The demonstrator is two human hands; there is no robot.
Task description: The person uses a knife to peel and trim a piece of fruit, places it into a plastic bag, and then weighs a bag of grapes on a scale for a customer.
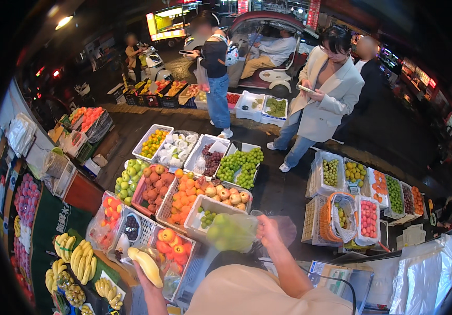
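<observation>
My left hand (151, 283) holds a pale yellow, elongated thing (146, 266), perhaps a peeled fruit, near the bananas (84, 262). In my right hand (267, 230) is the gathered top of a translucent plastic bag (231, 232) with round green fruit inside. The bag hangs beside a white crate (194, 220) that holds a few green fruits. Left of the bag, a crate of orange-red fruit (172, 248) stands close to my left hand.
Crates of green grapes (243, 165), pomegranates (226, 195) and orange fruit (186, 193) lie ahead. An orange basket (328, 220) stands at the right. A person in a light blazer (324, 94) and another with a backpack (218, 71) stand beyond the crates, holding phones.
</observation>
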